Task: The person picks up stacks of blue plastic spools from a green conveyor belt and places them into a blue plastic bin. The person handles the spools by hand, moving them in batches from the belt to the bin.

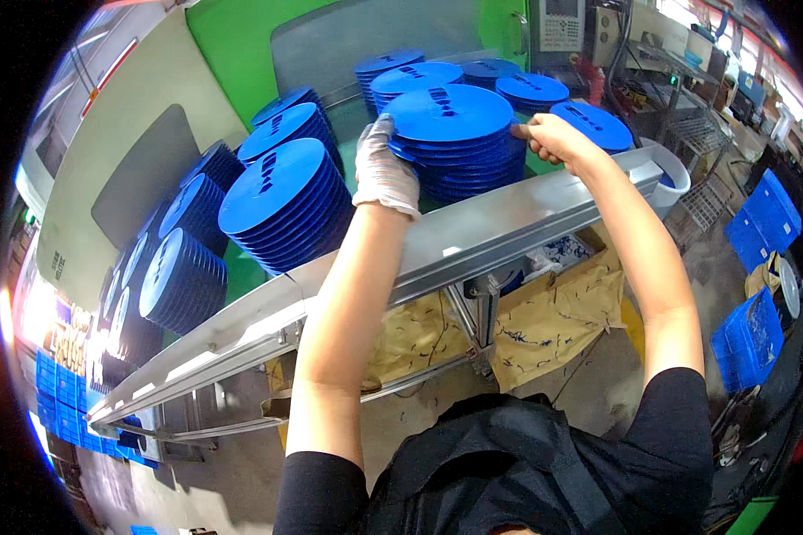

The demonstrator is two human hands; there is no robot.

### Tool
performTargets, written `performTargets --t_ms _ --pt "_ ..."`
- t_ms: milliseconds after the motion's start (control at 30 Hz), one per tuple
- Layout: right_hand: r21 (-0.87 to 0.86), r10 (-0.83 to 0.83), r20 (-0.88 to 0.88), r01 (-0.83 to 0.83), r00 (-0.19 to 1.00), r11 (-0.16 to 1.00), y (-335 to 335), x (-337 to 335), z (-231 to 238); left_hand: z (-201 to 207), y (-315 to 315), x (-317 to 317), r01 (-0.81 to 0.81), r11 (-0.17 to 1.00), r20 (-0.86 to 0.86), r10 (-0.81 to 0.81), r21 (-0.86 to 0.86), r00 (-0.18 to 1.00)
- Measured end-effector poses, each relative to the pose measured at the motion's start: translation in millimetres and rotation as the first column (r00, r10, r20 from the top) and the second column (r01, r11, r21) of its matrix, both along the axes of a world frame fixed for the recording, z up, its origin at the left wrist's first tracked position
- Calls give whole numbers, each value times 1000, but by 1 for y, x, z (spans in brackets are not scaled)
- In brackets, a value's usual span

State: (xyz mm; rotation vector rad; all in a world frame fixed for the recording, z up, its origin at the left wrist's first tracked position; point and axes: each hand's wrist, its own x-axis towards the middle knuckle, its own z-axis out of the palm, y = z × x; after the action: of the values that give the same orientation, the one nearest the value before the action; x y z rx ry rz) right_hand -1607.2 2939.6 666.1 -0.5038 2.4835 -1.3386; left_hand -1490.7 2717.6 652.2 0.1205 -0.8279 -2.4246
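So the blue disc stack (451, 111) sits right between both hands by the worktop's (244, 275) near edge, gloved left hand (385, 169) flat along its left rim, bare right hand (553, 141) half-curled at the right, can't tell if either's actually gripping.

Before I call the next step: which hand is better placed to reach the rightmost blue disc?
Probably the right hand: it appears closest to the rightmost blue disc, while the gloved left hand is across the blue stack.
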Motion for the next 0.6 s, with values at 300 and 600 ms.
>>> performTargets --t_ms 300,600 --pt "-163 -164 -285 121 944 979 4 -6 -7 0 4 6 -105 987 23 109 -125 994" --pt "-499 -197 21 181 980 848 39 -30 14 10 11 20 -163 930 241 250 -329 938"
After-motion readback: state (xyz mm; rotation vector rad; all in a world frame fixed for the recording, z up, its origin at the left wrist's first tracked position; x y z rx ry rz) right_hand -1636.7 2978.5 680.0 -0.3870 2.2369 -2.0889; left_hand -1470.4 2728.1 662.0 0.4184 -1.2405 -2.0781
